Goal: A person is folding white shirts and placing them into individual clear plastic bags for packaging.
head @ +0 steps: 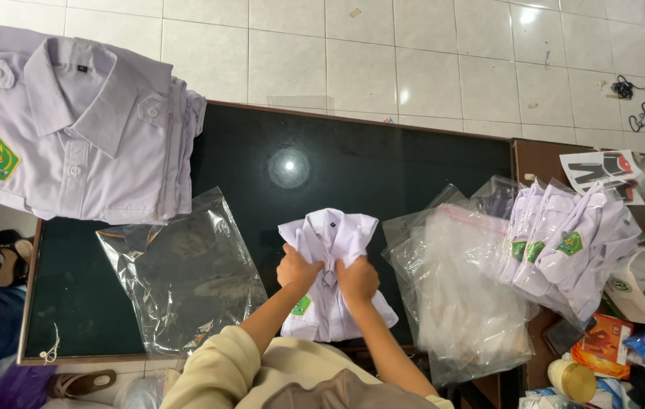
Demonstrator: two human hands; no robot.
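Both hands [328, 276] gripping white shirt [329, 235], clear bag [179, 280] left, green badge [301, 305].

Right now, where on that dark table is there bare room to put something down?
The widest bare patch of the dark table runs along its far edge, between the stack of folded shirts and the bagged shirts. A thin strip lies left of the empty clear bag. The near edge is crowded: both hands grip a small shirt beside piled plastic bags.
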